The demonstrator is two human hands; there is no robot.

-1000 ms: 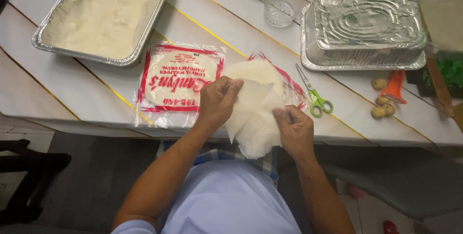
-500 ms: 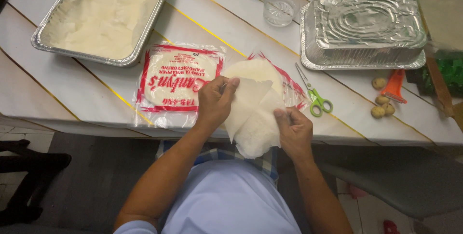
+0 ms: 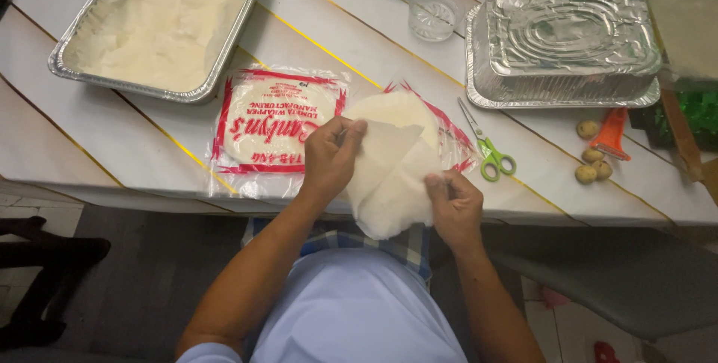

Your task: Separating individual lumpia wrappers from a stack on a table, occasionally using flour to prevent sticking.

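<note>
**Peeling one thin wrapper off the stack**

The left hand (image 3: pixel 329 160) has its grip pinched shut on the upper edge of a thin round wrapper sheet (image 3: pixel 389 176); the right hand (image 3: pixel 455 206) pinches the lower edge, at centre frame over the table (image 3: pixel 112 154) edge. A slow, even pull from both edges looks wisest, since the sheet seems apt to tear. Beneath lies the opened wrapper pack (image 3: pixel 449 135); a sealed pack (image 3: pixel 273 120) sits just left, green-handled scissors (image 3: pixel 490 155) right.

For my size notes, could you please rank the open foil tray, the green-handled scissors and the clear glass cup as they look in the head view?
1. Open foil tray
2. Green-handled scissors
3. Clear glass cup
</note>
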